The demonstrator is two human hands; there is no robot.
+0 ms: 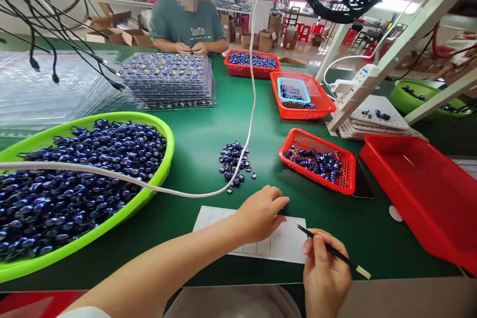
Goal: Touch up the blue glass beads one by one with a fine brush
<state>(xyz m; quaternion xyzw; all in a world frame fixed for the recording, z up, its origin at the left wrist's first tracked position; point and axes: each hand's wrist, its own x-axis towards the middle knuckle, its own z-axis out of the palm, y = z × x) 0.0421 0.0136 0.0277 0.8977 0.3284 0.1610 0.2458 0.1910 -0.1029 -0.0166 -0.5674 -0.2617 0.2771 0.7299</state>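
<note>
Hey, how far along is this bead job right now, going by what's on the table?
Done: some beads lie in the small red basket. In hand: the left hand pinches one dark bead over the white sheet; the right hand holds a thin stick. Left: a loose pile and a heaped green basin.

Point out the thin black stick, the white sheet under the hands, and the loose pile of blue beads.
thin black stick point(337, 254), head view, mid-shaft beside the right hand.
white sheet point(286, 243), head view, bare right part.
loose bead pile point(233, 159), head view, pile's middle.

My left hand point(261, 213) covers most of the dark bead point(283, 207) it pinches; the green basin point(22, 263) runs off the left edge.
</note>
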